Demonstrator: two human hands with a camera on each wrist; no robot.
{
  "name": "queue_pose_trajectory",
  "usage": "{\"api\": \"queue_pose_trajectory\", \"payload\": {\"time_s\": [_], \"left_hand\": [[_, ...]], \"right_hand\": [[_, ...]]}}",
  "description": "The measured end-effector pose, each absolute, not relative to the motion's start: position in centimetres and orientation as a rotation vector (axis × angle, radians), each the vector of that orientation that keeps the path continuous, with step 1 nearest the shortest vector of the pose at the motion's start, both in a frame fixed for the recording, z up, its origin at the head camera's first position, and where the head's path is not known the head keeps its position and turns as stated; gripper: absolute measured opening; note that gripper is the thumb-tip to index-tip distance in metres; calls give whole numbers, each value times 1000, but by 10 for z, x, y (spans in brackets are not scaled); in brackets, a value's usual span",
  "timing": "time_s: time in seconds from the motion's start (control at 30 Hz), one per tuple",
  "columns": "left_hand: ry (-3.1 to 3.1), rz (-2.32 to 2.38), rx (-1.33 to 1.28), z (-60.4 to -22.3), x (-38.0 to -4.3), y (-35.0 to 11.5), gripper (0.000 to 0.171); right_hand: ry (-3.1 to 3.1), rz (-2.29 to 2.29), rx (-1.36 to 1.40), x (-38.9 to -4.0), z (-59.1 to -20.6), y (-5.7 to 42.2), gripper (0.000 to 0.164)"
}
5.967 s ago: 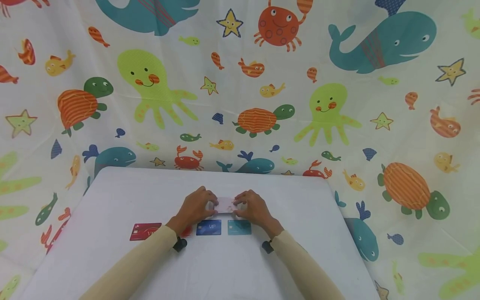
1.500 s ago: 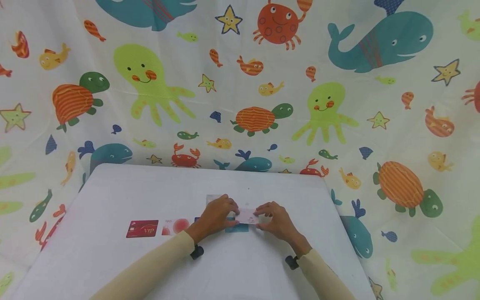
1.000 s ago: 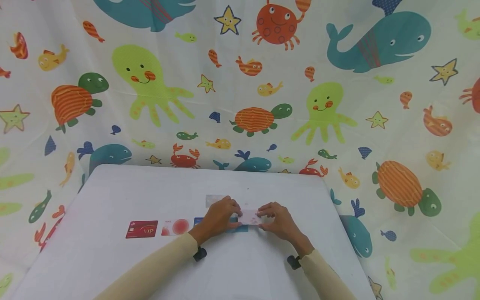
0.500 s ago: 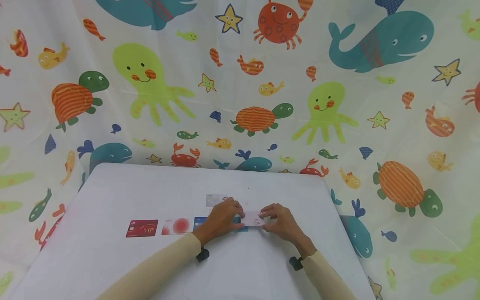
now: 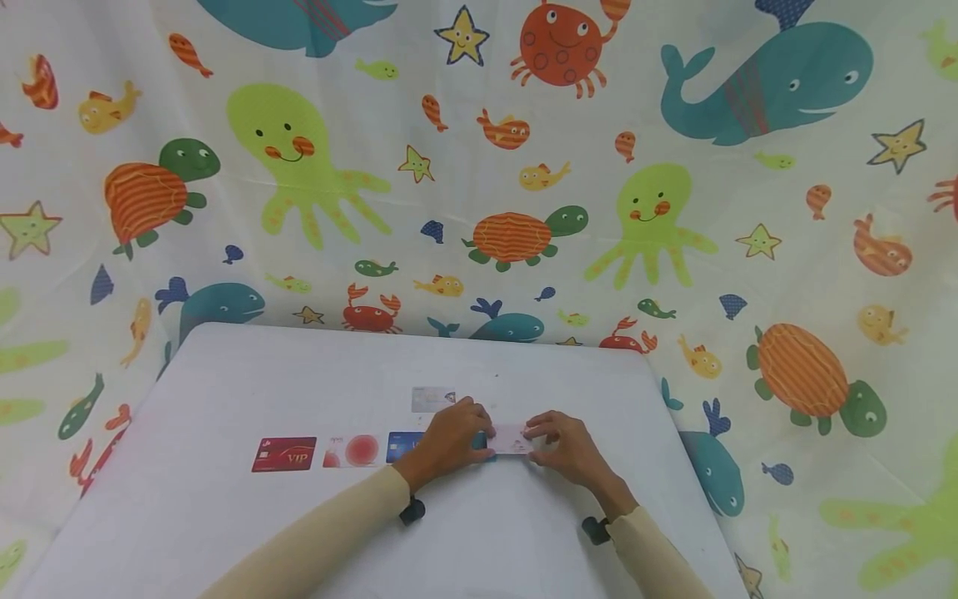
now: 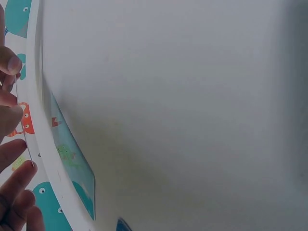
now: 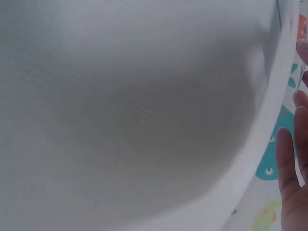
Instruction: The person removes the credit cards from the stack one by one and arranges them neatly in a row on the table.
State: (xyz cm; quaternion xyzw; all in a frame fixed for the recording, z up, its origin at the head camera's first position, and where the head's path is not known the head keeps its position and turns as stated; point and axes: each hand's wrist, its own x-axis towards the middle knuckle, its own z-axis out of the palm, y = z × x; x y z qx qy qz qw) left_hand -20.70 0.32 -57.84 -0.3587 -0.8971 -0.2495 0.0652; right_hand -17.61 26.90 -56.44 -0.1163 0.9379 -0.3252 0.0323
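Observation:
A pale pink card (image 5: 511, 439) is held between both hands in the head view. My left hand (image 5: 449, 438) pinches its left end with thumb and fingers. At its right end, my right hand (image 5: 566, 451) pinches it the same way. The left wrist view shows the card edge-on, raised off the table. Below lies a teal card (image 6: 79, 168), mostly hidden by the left hand and the pink card in the head view. A blue card (image 5: 402, 447) lies left of it, partly covered by the left hand.
Further left along the row lie a white card with a red circle (image 5: 352, 451) and a red VIP card (image 5: 284, 454). A grey card (image 5: 432, 399) lies behind the left hand. The white table (image 5: 314, 374) ends at a curtain (image 5: 479, 191) printed with sea animals.
Both hands have moved right and slightly nearer with the pink card, from behind the row to beside the teal card. The grey card behind has come into view.

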Motion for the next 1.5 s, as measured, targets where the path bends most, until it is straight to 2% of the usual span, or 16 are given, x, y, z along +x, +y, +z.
{"api": "queue_pose_trajectory", "payload": {"time_s": [1.5], "left_hand": [[-2740,-823,-1087,-591,-204,29,28]], "right_hand": [[2908,-913,-187,-169,-579,286,25]]}}
